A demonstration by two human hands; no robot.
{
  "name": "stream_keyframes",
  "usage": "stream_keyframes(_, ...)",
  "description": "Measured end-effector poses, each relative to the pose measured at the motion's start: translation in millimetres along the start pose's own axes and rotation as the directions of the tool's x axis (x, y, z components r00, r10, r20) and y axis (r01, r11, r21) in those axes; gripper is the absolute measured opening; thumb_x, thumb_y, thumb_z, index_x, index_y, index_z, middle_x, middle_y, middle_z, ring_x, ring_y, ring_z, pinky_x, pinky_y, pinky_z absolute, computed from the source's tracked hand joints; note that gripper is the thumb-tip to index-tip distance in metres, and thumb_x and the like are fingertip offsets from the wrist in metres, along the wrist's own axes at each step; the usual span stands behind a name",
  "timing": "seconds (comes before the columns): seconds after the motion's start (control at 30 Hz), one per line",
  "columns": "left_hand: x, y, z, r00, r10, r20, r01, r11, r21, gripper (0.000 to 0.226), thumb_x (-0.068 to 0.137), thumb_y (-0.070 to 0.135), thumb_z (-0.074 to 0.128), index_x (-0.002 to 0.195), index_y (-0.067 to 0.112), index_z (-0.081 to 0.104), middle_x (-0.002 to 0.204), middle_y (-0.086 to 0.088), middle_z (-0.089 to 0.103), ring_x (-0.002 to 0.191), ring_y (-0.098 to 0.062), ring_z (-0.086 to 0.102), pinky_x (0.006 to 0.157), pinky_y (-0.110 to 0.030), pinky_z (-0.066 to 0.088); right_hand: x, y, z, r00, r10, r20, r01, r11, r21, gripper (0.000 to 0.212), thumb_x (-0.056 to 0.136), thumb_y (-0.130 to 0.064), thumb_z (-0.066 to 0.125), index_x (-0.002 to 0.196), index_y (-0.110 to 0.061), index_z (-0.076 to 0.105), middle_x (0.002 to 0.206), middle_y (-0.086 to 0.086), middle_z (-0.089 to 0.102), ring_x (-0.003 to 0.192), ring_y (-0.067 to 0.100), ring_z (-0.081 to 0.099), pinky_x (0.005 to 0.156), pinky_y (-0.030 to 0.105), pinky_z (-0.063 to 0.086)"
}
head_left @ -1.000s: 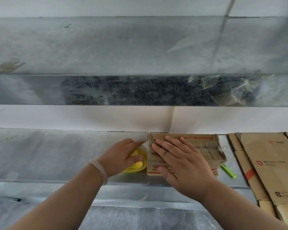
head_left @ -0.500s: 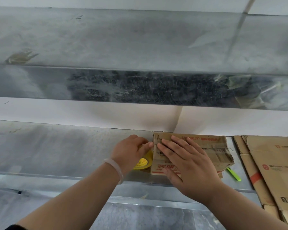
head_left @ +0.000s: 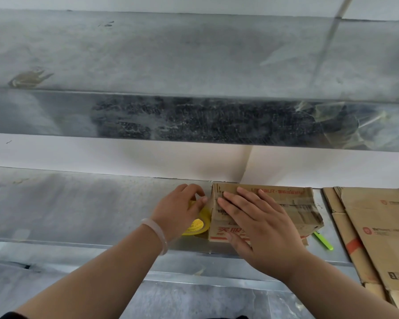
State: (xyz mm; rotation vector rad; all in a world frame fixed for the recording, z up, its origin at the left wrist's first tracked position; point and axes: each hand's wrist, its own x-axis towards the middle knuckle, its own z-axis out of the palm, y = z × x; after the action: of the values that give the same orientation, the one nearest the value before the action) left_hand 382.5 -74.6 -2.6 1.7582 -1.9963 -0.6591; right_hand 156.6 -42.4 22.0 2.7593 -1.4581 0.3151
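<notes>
A small brown cardboard box [head_left: 293, 203] with red print lies on a metal shelf [head_left: 78, 208], against the white wall. My right hand [head_left: 258, 224] lies flat on top of the box, fingers straight and spread, pressing it down. My left hand [head_left: 180, 208] grips a yellow roll of tape [head_left: 197, 225] right beside the box's left end, fingers curled over the roll and touching the box's edge. Most of the roll is hidden under that hand.
Flattened cardboard boxes [head_left: 378, 231] are stacked at the right of the shelf. A green pen [head_left: 323, 241] lies between them and the small box. A second metal shelf [head_left: 194, 54] runs above, with crumpled clear tape [head_left: 346, 120] on its front face.
My left hand with the tape roll has shifted a little along the box's left end, fingers curling more over the roll. My right hand stays flat on the box. The camera moved closer.
</notes>
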Motion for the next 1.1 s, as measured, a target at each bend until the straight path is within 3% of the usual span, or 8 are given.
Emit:
stream_keyframes(0.07, -3.6, -5.8, -7.4, 1.0, 0.0, 0.025, 0.004, 0.982, -0.189, 0.009, 0.094, 0.04, 0.052, 0.103, 0.04, 0.054, 0.099, 0.012, 0.055, 0.085, -0.002, 0.054, 0.072, -0.018, 0.041, 0.2, -0.2, 0.2, 1.0, 0.0, 0.0, 0.0, 1.0, 0.004, 0.062, 0.091, -0.057, 0.041, 0.148, -0.032, 0.039, 0.151, -0.013, 0.042, 0.142, 0.012, 0.034, 0.115, 0.044, 0.027)
stream_keyframes(0.13, -7.7, -11.3, -16.0, 0.997, 0.05, 0.062, -0.034, 0.969, -0.245, 0.023, 0.089, 0.035, 0.063, 0.105, 0.047, 0.052, 0.101, 0.017, 0.056, 0.093, 0.003, 0.052, 0.076, -0.012, 0.039, 0.4, -0.2, 0.5, 1.0, 0.002, 0.006, -0.002, 1.0, 0.007, 0.062, 0.092, -0.057, 0.04, 0.148, -0.032, 0.038, 0.151, -0.013, 0.041, 0.143, 0.012, 0.034, 0.115, 0.045, 0.028)
stream_keyframes(0.27, -12.5, -17.4, -24.4, 0.994, 0.083, 0.076, -0.066, 0.976, -0.208, 0.038, 0.08, 0.027, 0.076, 0.11, 0.045, 0.061, 0.106, 0.026, 0.053, 0.102, 0.017, 0.045, 0.083, 0.003, 0.031, 0.0, 0.8, 0.3, 1.0, 0.004, 0.026, -0.004, 1.0, 0.007, 0.062, 0.092, -0.057, 0.039, 0.149, -0.033, 0.036, 0.152, -0.014, 0.04, 0.144, 0.011, 0.031, 0.116, 0.044, 0.026)
stream_keyframes(0.43, -7.9, -12.8, -29.5, 0.988, 0.123, 0.092, -0.123, 0.992, -0.006, 0.042, 0.082, 0.033, 0.072, 0.123, 0.032, 0.063, 0.107, 0.025, 0.051, 0.105, 0.005, 0.047, 0.09, 0.004, 0.024, 0.7, 0.7, -1.4, 0.999, 0.002, 0.039, -0.003, 1.0, 0.007, 0.061, 0.093, -0.057, 0.037, 0.149, -0.034, 0.035, 0.152, -0.014, 0.039, 0.144, 0.011, 0.031, 0.116, 0.042, 0.021)
stream_keyframes(0.67, -6.5, -8.6, -26.2, 0.984, 0.065, 0.164, -0.096, 0.977, 0.189, 0.06, 0.083, 0.047, 0.063, 0.139, 0.042, 0.043, 0.111, 0.012, 0.063, 0.103, -0.01, 0.056, 0.092, -0.025, 0.044, -0.8, 1.8, -1.0, 1.0, -0.009, 0.015, 0.009, 1.0, 0.029, 0.061, 0.092, -0.056, 0.041, 0.149, -0.033, 0.036, 0.152, -0.014, 0.041, 0.143, 0.012, 0.033, 0.115, 0.043, 0.023)
stream_keyframes(0.8, -15.0, -11.4, -23.4, 0.993, -0.043, 0.107, 0.054, 0.993, -0.104, 0.06, 0.074, 0.032, 0.08, 0.116, 0.055, 0.044, 0.103, 0.026, 0.063, 0.092, 0.002, 0.059, 0.076, -0.011, 0.047, -1.9, 1.8, -1.1, 1.0, -0.021, 0.002, 0.021, 0.999, 0.025, 0.061, 0.091, -0.056, 0.043, 0.148, -0.032, 0.038, 0.15, -0.012, 0.042, 0.142, 0.013, 0.036, 0.115, 0.043, 0.021)
stream_keyframes(0.9, -21.9, -11.5, -17.5, 0.992, -0.115, 0.042, 0.123, 0.954, -0.273, 0.052, 0.069, 0.027, 0.085, 0.104, 0.048, 0.053, 0.102, 0.026, 0.066, 0.092, 0.003, 0.061, 0.073, -0.011, 0.049, -1.5, 2.4, -1.5, 0.999, -0.04, -0.018, 0.04, 0.999, 0.023, 0.061, 0.091, -0.055, 0.041, 0.146, -0.029, 0.042, 0.149, -0.011, 0.045, 0.14, 0.015, 0.039, 0.113, 0.044, 0.021)
stream_keyframes(1.1, -27.1, -3.9, -7.5, 0.972, -0.217, -0.089, 0.172, 0.917, -0.359, 0.037, 0.071, 0.02, 0.083, 0.077, 0.054, 0.07, 0.091, 0.017, 0.071, 0.086, 0.004, 0.063, 0.074, -0.011, 0.048, -0.6, 4.7, -6.1, 0.997, -0.07, -0.017, 0.071, 0.997, 0.043, 0.061, 0.093, -0.056, 0.035, 0.144, -0.025, 0.046, 0.147, -0.008, 0.048, 0.138, 0.016, 0.042, 0.112, 0.042, 0.019)
